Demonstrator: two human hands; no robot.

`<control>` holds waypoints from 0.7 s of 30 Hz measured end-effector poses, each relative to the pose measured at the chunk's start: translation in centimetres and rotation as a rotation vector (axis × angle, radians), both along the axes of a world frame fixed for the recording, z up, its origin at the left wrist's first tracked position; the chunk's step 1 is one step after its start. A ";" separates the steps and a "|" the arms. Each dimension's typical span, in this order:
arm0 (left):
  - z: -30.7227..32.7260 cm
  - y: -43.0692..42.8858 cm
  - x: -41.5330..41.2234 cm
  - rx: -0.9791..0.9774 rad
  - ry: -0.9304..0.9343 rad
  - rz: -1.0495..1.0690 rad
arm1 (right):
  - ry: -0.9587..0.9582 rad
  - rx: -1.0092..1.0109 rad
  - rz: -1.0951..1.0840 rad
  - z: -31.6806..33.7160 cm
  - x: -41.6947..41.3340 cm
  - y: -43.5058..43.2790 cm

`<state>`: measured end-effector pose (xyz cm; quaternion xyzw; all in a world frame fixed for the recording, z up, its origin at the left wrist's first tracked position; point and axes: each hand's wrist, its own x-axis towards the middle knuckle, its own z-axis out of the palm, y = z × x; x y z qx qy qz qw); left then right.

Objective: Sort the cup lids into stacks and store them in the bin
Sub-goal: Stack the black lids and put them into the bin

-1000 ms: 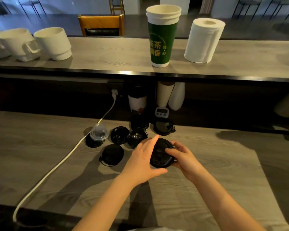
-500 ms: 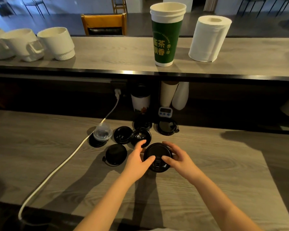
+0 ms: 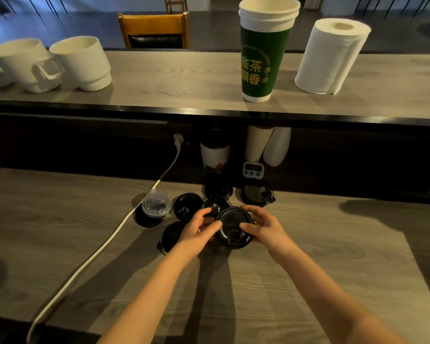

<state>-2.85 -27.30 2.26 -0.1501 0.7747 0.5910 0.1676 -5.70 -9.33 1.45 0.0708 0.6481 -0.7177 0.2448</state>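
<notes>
At the counter (image 3: 333, 256), squaring a black cup lid (image 3: 233, 220)
Left hand (image 3: 199, 230) and right hand (image 3: 265, 227) are curling fingers round its rim, likely for stacking

Grey wood counter (image 3: 333, 256) bore white cable (image 3: 104, 247); black lids (image 3: 188, 210) lay just right of cable, timer (image 3: 253, 169) farther right.

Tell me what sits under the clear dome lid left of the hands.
A black lid lies under the clear dome lid, with its rim showing at the lower left. The dome covers the rest, so I cannot tell whether it is one lid or several stacked.
</notes>
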 end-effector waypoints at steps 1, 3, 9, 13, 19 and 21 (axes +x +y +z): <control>-0.2 -0.6 -0.8 -0.024 0.034 0.019 | -0.006 -0.003 -0.021 0.1 -0.3 -0.1; -1.3 -2.1 -3.0 -0.241 0.108 0.029 | -0.011 -0.002 -0.053 0.2 -0.9 -0.1; -4.7 -5.0 -8.1 -0.975 -0.017 -0.334 | -0.042 -0.017 -0.171 0.2 -1.8 0.9; -5.3 -4.8 -8.9 -1.014 -0.035 -0.340 | -0.067 -0.033 -0.235 -0.1 -1.7 2.0; -4.5 -5.0 -7.8 -0.902 0.025 -0.221 | -0.119 -0.074 -0.310 -0.5 -1.3 1.9; -3.6 -4.9 -6.9 -0.846 0.111 -0.147 | -0.128 -0.090 -0.332 -0.5 -1.1 1.7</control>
